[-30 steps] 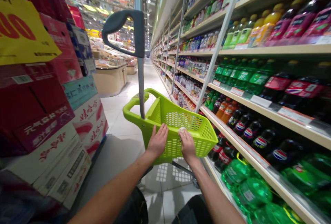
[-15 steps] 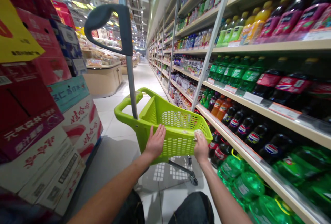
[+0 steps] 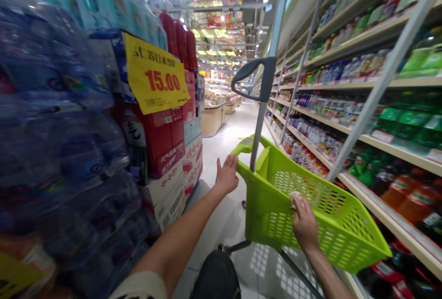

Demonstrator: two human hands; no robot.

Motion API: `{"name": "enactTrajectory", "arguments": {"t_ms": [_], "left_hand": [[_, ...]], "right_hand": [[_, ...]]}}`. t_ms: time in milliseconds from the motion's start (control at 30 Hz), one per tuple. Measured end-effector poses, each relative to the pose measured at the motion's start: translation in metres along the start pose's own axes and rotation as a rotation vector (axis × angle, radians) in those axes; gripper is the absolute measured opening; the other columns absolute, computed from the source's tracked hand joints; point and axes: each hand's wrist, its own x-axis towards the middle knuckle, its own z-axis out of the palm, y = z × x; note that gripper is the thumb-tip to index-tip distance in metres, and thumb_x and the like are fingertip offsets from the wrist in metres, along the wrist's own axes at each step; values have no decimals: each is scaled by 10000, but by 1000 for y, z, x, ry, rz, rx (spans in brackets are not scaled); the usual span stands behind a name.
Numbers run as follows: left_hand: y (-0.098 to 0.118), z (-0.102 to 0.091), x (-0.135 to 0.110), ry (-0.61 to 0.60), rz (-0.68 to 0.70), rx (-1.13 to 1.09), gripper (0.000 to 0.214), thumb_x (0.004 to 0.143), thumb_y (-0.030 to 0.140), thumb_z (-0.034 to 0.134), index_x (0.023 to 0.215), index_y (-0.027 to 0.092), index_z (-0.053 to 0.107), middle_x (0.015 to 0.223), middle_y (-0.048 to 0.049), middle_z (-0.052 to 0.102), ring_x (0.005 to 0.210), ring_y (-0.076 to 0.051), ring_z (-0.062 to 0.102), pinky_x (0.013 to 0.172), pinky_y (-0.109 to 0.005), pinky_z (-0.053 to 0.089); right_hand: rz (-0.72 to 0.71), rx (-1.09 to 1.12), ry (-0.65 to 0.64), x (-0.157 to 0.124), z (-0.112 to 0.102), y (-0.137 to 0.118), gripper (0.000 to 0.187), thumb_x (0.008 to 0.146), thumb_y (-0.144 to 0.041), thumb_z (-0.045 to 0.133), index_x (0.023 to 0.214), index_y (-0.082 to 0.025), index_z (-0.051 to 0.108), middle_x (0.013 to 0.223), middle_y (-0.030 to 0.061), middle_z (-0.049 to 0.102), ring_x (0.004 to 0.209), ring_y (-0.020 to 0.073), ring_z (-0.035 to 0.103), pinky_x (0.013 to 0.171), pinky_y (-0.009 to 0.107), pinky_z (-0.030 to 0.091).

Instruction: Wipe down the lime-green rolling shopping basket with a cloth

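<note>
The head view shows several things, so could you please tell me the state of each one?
Left hand: open, at the handle end of the green basket.
Right hand: closed on the pale cloth.
Pale cloth: bunched, at the basket's near rim.
Green basket: upright, on wheeled legs.
Yellow price sign: reads 15.00.
Boxes: stacked.
Green bottles: standing in rows.

- One head-worn camera looks from above and close beside the lime-green rolling shopping basket (image 3: 269, 197).
- It faces forward and slightly down, along the aisle floor (image 3: 224, 137) beyond the basket.
- The view's centre falls just left of the basket.
- It takes in drinks shelving (image 3: 381, 79) right of the basket and a yellow price sign (image 3: 155, 73) left of it.
</note>
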Motion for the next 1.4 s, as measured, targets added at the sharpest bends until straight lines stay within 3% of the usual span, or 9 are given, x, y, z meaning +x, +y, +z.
{"name": "enactTrajectory", "arguments": {"t_ms": [233, 433, 500, 767, 833, 967, 1100, 1333, 1400], "left_hand": [[8, -2, -5, -50, 3, -10, 623, 737, 277, 440, 1310, 107, 263, 1389, -126, 294, 1295, -265, 189, 1038, -565, 120], [19, -7, -18, -1, -4, -69, 594, 746, 274, 422, 1295, 94, 286, 1379, -128, 312, 1278, -253, 224, 1045, -552, 105], [20, -10, -23, 16, 6, -86, 579, 739, 258, 427, 1283, 100, 307, 1365, -123, 335, 1266, -246, 245, 1047, -549, 100], [20, -28, -33, 34, 80, -92, 484, 736, 252, 448, 1202, 134, 393, 1287, -117, 421, 1204, -254, 325, 1054, -543, 83], [23, -31, -31, 17, 86, -117, 433, 741, 259, 444, 1157, 140, 426, 1262, -114, 445, 1201, -244, 336, 1061, -527, 89], [28, -32, -30, -40, 110, -160, 469, 727, 260, 445, 1177, 135, 398, 1298, -109, 420, 1258, -239, 277, 1055, -528, 126], [31, -28, -38, -6, 146, -150, 556, 703, 243, 462, 1235, 132, 348, 1353, -111, 360, 1289, -246, 226, 1055, -530, 124], [37, -29, -52, 68, 209, -235, 543, 676, 174, 443, 1216, 148, 399, 1339, -97, 398, 1278, -244, 264, 1051, -551, 101], [40, -31, -55, 80, 232, -256, 555, 666, 156, 442, 1219, 152, 402, 1340, -97, 398, 1279, -246, 266, 1051, -552, 96]], "right_hand": [[87, 22, 38, 15, 14, -38, 427, 760, -164, 317, 1111, -184, 560, 1153, 129, 530, 1084, 263, 492, 911, 422, 424], [39, 257, 46, 54, 32, -151, 408, 817, -133, 301, 1158, -108, 524, 1260, 147, 458, 1193, 232, 406, 983, 421, 365], [17, 278, 54, 57, 33, -167, 399, 833, -133, 299, 1164, -92, 517, 1295, 159, 422, 1219, 233, 376, 989, 422, 360], [-265, 238, 13, 26, -2, -117, 382, 800, -100, 361, 1094, -189, 587, 1300, 88, 444, 1191, 215, 423, 966, 409, 409], [-306, 264, 92, 52, -23, -132, 377, 814, -104, 363, 1122, -181, 567, 1313, 89, 429, 1196, 210, 417, 971, 400, 405], [-507, 247, 270, 145, -63, -179, 340, 848, -123, 378, 1141, -192, 538, 1355, 49, 372, 1271, 201, 299, 1030, 442, 302], [-659, 109, 147, 198, -75, -182, 323, 870, -119, 353, 1128, -176, 538, 1317, 56, 427, 1300, 185, 231, 1064, 454, 217], [-842, 10, -176, 97, -50, -132, 354, 851, -67, 356, 1136, -182, 533, 1227, 61, 523, 1259, 169, 325, 1012, 410, 353], [-851, 6, -194, 90, -52, -127, 369, 845, -57, 358, 1144, -188, 529, 1227, 61, 523, 1254, 170, 334, 1010, 407, 357]]}}
